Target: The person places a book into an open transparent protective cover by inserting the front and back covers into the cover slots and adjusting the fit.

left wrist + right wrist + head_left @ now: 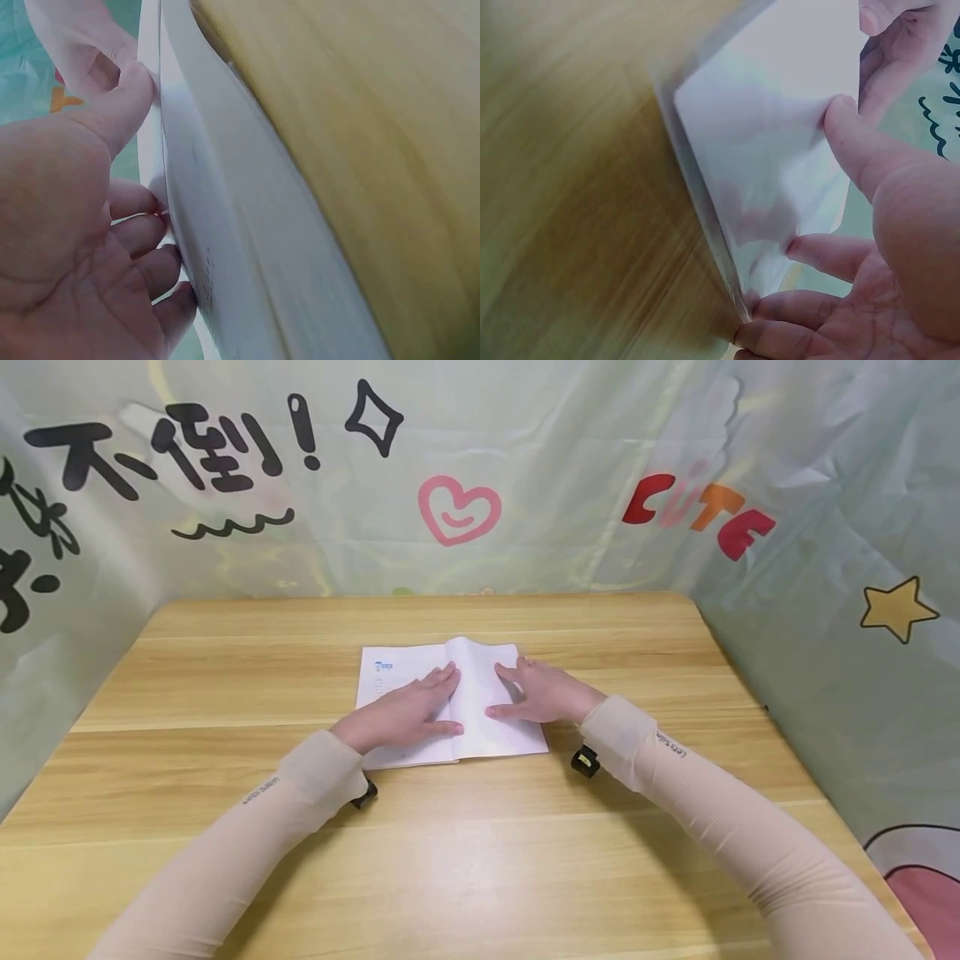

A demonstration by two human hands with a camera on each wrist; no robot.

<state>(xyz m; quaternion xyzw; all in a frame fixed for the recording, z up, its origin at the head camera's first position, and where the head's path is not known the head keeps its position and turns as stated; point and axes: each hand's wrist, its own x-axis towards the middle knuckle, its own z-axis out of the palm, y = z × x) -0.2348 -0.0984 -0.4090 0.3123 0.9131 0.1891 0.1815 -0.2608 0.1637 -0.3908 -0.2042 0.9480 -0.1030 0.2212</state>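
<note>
An open booklet (491, 739) with white pages lies on the wooden table. Its left page has a small blue heading and faint lines of print; the right page looks blank and bulges up near the fold. My left hand (405, 714) rests on the left page, fingertips and thumb close to the fold. On the right page, the fingers and thumb of my right hand (551, 692) touch the paper with a gap between them. The right wrist view shows the right fingertips along the edge of the page (742, 142). In the left wrist view, the left fingertips press the paper (202, 172).
The wooden table (450, 860) extends around the booklet on all sides. Behind it and along both sides hangs a pale green printed cloth (562, 460). Each wrist wears a band with a small black camera (586, 761).
</note>
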